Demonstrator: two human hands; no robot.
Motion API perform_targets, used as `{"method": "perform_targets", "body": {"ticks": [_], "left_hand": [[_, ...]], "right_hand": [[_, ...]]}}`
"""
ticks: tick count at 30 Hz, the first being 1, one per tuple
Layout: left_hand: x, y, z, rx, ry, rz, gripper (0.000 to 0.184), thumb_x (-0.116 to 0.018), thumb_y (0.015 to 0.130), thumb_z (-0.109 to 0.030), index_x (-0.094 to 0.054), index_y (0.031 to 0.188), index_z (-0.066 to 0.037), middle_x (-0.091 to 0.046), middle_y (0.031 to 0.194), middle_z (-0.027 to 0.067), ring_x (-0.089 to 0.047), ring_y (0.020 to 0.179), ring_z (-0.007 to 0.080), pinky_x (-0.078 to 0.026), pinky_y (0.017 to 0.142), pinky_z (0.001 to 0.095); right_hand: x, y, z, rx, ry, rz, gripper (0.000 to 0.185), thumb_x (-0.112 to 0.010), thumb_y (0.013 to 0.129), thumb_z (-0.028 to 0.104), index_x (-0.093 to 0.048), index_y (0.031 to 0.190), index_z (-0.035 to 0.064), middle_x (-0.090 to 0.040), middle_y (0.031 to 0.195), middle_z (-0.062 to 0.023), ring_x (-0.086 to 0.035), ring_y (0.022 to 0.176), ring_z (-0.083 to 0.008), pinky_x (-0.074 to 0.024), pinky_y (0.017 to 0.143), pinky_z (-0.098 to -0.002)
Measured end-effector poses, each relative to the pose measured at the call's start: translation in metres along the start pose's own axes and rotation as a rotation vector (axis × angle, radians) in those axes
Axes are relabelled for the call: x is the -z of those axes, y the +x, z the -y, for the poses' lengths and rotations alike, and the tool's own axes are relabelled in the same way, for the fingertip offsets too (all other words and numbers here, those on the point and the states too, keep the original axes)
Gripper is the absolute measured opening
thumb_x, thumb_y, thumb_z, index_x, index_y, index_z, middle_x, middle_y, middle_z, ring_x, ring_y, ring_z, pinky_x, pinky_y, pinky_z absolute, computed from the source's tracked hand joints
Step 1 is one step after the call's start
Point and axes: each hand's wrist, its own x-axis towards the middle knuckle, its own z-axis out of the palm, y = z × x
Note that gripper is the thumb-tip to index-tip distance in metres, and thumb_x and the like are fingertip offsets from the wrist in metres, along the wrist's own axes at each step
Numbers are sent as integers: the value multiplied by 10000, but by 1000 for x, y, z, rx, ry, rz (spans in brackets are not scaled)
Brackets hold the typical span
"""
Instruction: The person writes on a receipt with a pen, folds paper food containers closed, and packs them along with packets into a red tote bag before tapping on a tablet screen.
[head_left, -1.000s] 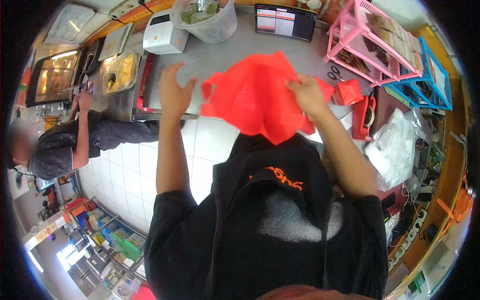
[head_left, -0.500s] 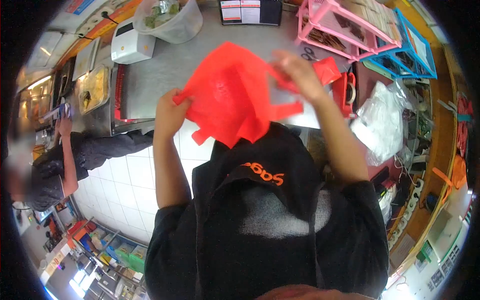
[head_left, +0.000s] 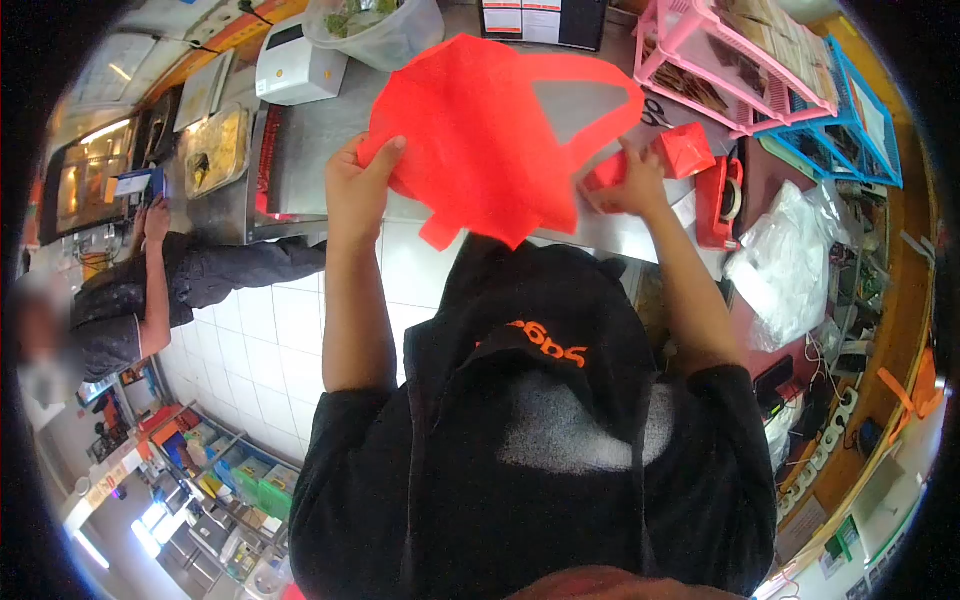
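Note:
A red cloth-like bag (head_left: 470,140) hangs spread in front of me, its looped handle reaching toward the right. My left hand (head_left: 365,185) pinches the bag's left edge between thumb and fingers. On the counter to the right, my right hand (head_left: 637,183) is closed around a small red packet (head_left: 606,178), just past the bag's handle. Another red packet (head_left: 686,151) lies beside that hand, toward the right. A red tape dispenser (head_left: 716,203) with a roll of tape is a little farther right.
Along the steel counter (head_left: 330,115) stand a white printer (head_left: 298,68), a clear tub (head_left: 375,35) and a tablet (head_left: 543,22). A pink rack (head_left: 730,65), blue rack (head_left: 868,120) and plastic bags (head_left: 785,265) are right. A co-worker (head_left: 130,290) stands left.
My left hand took hold of the bag's edge and raised it. My right hand let go of the bag and closed on the small red packet.

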Motion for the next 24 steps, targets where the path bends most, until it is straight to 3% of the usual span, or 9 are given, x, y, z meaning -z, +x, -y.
{"method": "perform_targets", "body": {"ticks": [4,8,13,16,19,20,21,22,24], "left_hand": [[-2,-1,-4,-10,61,-59,163,-707,883,-108,-663,941,38,-680,830,46,-603,720,96,-484,673,247],[-9,2,4,-82,57,-85,169,-720,876,-122,-658,915,30,-672,801,37,-588,699,88,-477,648,244],[-29,5,1,-111,146,11,199,-740,864,-154,-662,893,27,-658,768,25,-561,685,69,-465,635,242],[-50,7,3,-157,214,117,227,-723,878,-192,-665,913,24,-660,769,21,-569,698,86,-476,659,265],[-62,-5,15,-449,326,109,227,-654,918,-204,-678,1014,1,-679,858,82,-619,822,175,-495,755,325],[-58,2,41,-730,501,31,225,-634,928,-195,-684,1034,-3,-676,913,100,-627,860,193,-502,782,338],[-70,-11,1,-325,347,154,249,-629,933,-222,-672,1030,3,-669,940,107,-629,871,207,-512,792,359],[-80,-20,-14,-200,219,154,261,-631,937,-238,-656,1012,10,-665,942,117,-618,856,208,-513,782,367],[-90,-21,-17,-296,162,302,283,-625,948,-260,-630,963,22,-654,900,116,-585,821,193,-508,758,366]], "right_hand": [[22,-26,-30,116,208,-101,963,-860,586,432,-437,1408,165,-476,1305,-241,-455,1231,-423,-407,1045,-483],[140,-63,-2,235,389,-203,800,-848,623,329,-498,1301,85,-545,1206,-202,-515,1148,-356,-427,1013,-439],[230,-88,28,435,1057,-146,867,-858,631,278,-435,1355,56,-539,1239,-126,-530,1183,-244,-444,1013,-367],[234,-79,50,608,1172,-62,911,-868,620,271,-408,1378,62,-509,1292,-116,-512,1217,-218,-438,1031,-357],[195,-60,76,747,790,-309,872,-877,583,382,-493,1298,64,-542,1236,-163,-528,1174,-306,-416,1039,-434],[180,-60,81,726,682,-362,866,-875,549,424,-531,1260,69,-568,1197,-198,-526,1167,-349,-413,1028,-446],[153,-61,89,698,753,-453,869,-869,505,416,-548,1241,85,-588,1154,-204,-530,1135,-374,-409,1016,-478],[143,-56,87,838,691,-492,875,-855,475,400,-545,1233,91,-572,1195,-198,-522,1122,-384,-410,981,-512],[120,-63,84,762,555,-380,894,-866,456,340,-511,1253,141,-535,1211,-204,-463,1173,-428,-389,992,-568]]}}
